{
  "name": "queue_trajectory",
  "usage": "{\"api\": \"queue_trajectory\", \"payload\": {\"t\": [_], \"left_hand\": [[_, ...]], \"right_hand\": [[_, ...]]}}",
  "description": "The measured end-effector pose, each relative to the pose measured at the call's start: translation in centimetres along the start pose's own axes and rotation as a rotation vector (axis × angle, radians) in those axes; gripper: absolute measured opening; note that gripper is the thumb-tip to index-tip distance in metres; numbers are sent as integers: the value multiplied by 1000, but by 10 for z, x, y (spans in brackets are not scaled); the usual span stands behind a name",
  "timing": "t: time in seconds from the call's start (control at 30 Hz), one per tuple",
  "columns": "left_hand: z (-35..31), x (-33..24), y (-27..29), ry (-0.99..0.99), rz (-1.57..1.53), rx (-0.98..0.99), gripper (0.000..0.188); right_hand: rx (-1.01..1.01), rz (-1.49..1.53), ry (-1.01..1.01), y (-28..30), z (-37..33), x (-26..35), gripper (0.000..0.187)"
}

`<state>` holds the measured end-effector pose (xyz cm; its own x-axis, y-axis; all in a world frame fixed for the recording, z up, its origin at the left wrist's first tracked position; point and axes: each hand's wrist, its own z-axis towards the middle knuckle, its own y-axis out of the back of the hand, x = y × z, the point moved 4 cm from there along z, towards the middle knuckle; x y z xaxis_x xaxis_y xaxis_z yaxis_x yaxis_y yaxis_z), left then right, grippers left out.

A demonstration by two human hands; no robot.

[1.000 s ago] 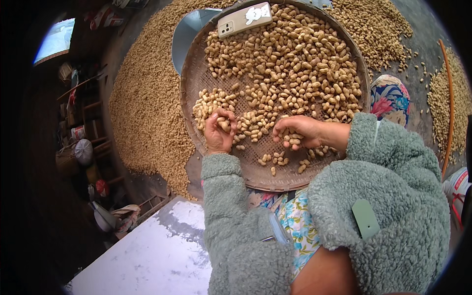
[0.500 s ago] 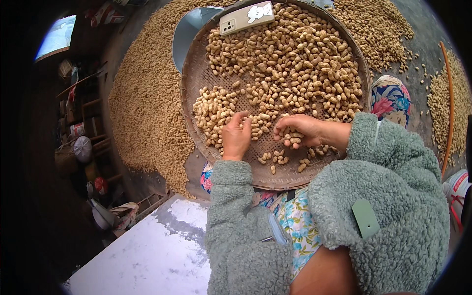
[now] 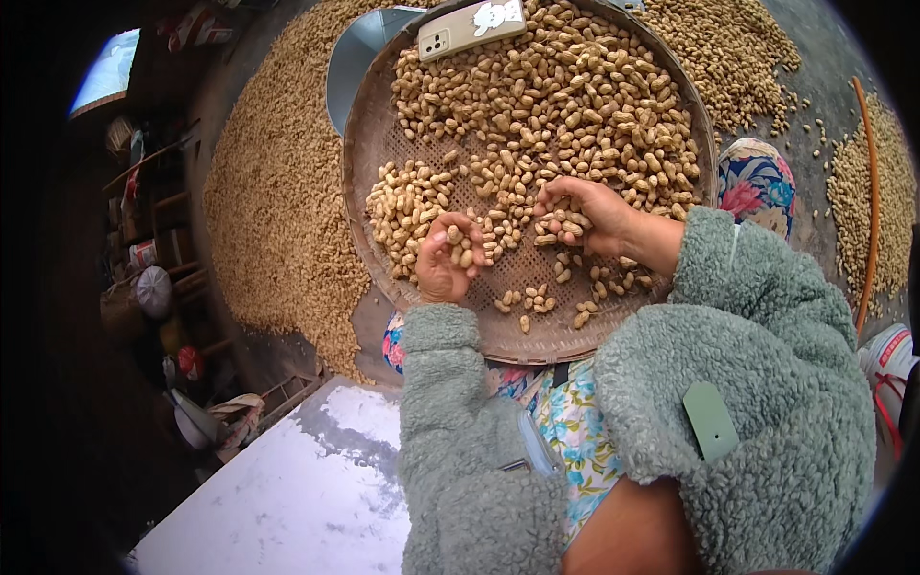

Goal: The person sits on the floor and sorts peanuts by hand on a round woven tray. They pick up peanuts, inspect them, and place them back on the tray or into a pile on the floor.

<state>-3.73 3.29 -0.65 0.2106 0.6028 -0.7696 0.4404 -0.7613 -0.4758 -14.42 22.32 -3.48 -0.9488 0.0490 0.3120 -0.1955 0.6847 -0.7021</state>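
Note:
A round woven bamboo tray (image 3: 508,321) rests on my lap, with unshelled peanuts (image 3: 575,105) spread over its far and right parts. My left hand (image 3: 447,261) is curled palm up around several peanuts, just below a paler pile of peanuts (image 3: 407,201) at the tray's left. Over the middle right of the tray, my right hand (image 3: 596,218) has its fingers closed around several peanuts too. Small loose groups of peanuts (image 3: 527,299) lie between the hands and the near rim. A phone in a beige case (image 3: 471,31) lies at the far rim.
Heaps of peanuts cover the floor at the left (image 3: 278,211), far right (image 3: 719,57) and right edge (image 3: 867,201). A grey metal dustpan-like scoop (image 3: 347,72) sits behind the tray. An orange rod (image 3: 870,192) stands at right, a white surface (image 3: 287,489) at lower left.
My left hand has turned palm up and now shows peanuts in its fingers. My right hand has moved slightly away from me, still holding peanuts. The whole view has shifted a little.

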Motion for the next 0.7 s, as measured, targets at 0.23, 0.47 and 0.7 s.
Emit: {"api": "queue_trajectory", "payload": {"t": [0.23,0.47,0.7], "left_hand": [[18,17,-7,-250,1662,-211,18],[8,22,-3,-115,1328,-236,21],[-47,39,-40,-292,1113,-142,18]], "right_hand": [[-3,-37,15,2,3,-2,17],[9,-257,12,3,-2,-7,18],[130,-586,61,-4,-16,-28,30]]}}
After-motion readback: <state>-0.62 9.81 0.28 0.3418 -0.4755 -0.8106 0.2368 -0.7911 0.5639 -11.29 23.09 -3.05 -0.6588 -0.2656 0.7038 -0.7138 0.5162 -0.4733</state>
